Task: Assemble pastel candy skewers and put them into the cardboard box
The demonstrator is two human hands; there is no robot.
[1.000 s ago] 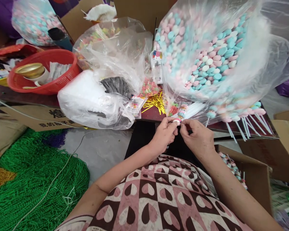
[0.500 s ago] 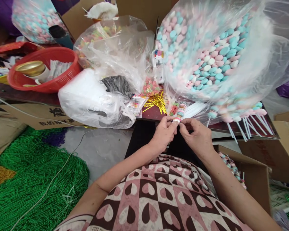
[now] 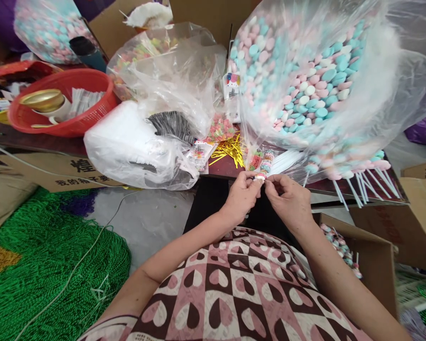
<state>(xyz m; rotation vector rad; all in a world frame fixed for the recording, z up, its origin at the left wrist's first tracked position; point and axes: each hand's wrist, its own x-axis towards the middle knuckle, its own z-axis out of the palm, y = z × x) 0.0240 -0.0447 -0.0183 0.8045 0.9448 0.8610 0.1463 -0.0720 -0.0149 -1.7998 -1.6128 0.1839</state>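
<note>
A narrow, clear-wrapped candy stick (image 3: 266, 163) with a colourful printed band points away from me at the table's front edge. My left hand (image 3: 243, 196) is closed around its near end, thumb and fingers pinching it. Fingertips of my right hand (image 3: 287, 196) are pinched together against the same near end, on its right side. Whatever is between the right fingertips is too small to make out. Just beyond lie a pile of gold twist ties (image 3: 230, 150), red-green gummy candies (image 3: 254, 162) and white sticks (image 3: 287, 160) in a clear bag.
A large clear bag of pastel marshmallows (image 3: 310, 92) stands at the back right, marshmallow sticks (image 3: 362, 182) at its front. Leftward are a white plastic bag (image 3: 128, 147), a bag of gummies (image 3: 170, 61) and a red basket (image 3: 102, 106). An open carton (image 3: 372, 265) sits below right; green strands (image 3: 57, 246) lie left.
The surroundings have shifted very slightly left in the view. Both hands keep nearly the same pinch at the near end of the candy stick.
</note>
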